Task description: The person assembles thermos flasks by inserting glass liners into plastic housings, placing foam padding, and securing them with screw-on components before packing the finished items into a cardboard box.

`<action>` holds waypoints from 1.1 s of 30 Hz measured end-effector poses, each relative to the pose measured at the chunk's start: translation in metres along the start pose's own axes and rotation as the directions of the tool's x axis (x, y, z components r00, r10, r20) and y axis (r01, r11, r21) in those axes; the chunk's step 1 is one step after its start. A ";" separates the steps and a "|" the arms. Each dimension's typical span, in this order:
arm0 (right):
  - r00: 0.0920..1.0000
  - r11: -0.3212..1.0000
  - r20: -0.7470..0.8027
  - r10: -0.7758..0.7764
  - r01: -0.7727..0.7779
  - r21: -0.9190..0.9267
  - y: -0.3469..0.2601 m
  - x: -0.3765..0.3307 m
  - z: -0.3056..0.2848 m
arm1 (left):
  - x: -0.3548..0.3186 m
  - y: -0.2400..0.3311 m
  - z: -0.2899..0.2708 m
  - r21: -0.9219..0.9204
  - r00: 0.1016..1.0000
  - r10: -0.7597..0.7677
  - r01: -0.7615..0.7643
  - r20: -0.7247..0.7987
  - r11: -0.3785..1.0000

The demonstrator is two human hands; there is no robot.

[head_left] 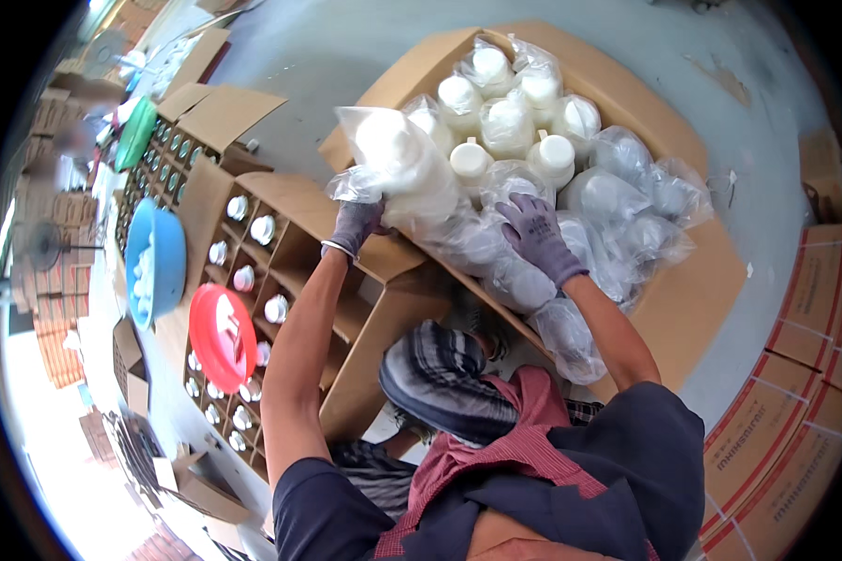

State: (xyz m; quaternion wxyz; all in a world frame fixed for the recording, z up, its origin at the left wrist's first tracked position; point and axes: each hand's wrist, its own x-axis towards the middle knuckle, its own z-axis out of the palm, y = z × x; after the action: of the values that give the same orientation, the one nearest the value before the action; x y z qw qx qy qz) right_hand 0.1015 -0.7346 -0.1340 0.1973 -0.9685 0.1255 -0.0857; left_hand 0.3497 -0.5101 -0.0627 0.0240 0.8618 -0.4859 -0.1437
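Observation:
My left hand [354, 224], in a grey-purple glove, is closed on a white plastic bottle [404, 168] in a clear bag. The bottle is tilted and slightly blurred, over the left edge of a large open carton [702, 280]. My right hand [539, 239], gloved alike, lies with fingers apart on clear-bagged bottles in that carton. White-capped bottles [471, 159] stand upright toward its far side, many in clear bags. Nearer me, several bagged bottles lie jumbled. Left of my left hand, a divided carton [384, 323] holds white-topped bottles [263, 229] in some cells.
A red basin [223, 337] rests on the divided carton. Beyond it are a blue basin [164, 266] with white pieces, a green basin [137, 134] and another carton of bottles [166, 164]. Sealed cartons [767, 402] are stacked at right. My knee [444, 379] is beside the large carton.

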 end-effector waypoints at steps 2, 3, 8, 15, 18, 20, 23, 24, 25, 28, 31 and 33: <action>0.997 0.995 -0.018 0.082 -0.083 -0.057 0.003 -0.004 0.004 | 0.024 -0.033 0.032 0.384 0.989 0.142 -0.149 0.045 0.911; 0.989 0.984 0.042 0.144 -0.138 -0.113 0.009 -0.003 0.005 | 0.040 -0.039 0.048 0.322 0.990 0.131 -0.144 0.061 0.936; 0.989 0.961 0.140 0.052 -0.011 -0.278 0.007 -0.010 0.009 | 0.094 -0.046 0.105 0.293 0.869 0.423 -0.486 0.256 0.823; 0.954 0.996 0.300 0.006 0.020 -0.083 -0.020 -0.023 -0.027 | 0.112 -0.134 0.219 0.085 0.835 0.275 -0.355 0.477 0.931; 0.993 0.984 0.111 0.045 -0.063 0.164 -0.013 0.013 -0.063 | 0.113 -0.109 0.236 0.028 0.845 -0.021 0.006 0.534 1.000; 0.981 0.989 -0.160 -0.107 0.122 0.088 -0.002 0.065 -0.060 | 0.110 -0.084 0.202 0.120 0.797 -0.098 0.033 0.596 0.992; 0.864 0.882 -0.235 -0.445 0.377 -0.283 0.057 0.150 0.000 | 0.107 -0.026 0.122 0.217 0.787 -0.027 -0.137 0.617 0.966; 0.766 0.785 -0.277 -0.580 0.436 -0.441 0.057 0.179 0.011 | 0.092 -0.017 0.099 0.254 0.757 -0.035 -0.175 0.653 0.951; 0.910 0.825 0.172 -0.378 0.415 -0.384 0.059 0.211 0.026 | 0.081 -0.002 0.069 0.279 0.777 -0.024 -0.197 0.629 0.940; 0.840 0.636 0.482 -0.251 0.518 -0.572 0.069 0.247 0.063 | 0.050 0.029 -0.011 0.291 0.859 0.054 -0.231 0.510 0.928; 0.779 0.436 0.610 -0.145 0.604 -0.668 0.062 0.264 0.075 | 0.001 0.040 -0.043 0.045 0.958 0.187 -0.201 0.219 0.979; 0.733 0.335 0.665 -0.144 0.669 -0.664 0.056 0.258 0.078 | -0.042 0.046 -0.052 -0.243 0.976 0.194 -0.212 -0.095 0.947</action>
State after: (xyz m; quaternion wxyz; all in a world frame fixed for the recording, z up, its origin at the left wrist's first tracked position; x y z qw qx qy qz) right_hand 0.3523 -0.8279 -0.1977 -0.3348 -0.9078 -0.1625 0.1935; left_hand 0.3051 -0.5041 0.0054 0.1649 0.8016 -0.5486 -0.1710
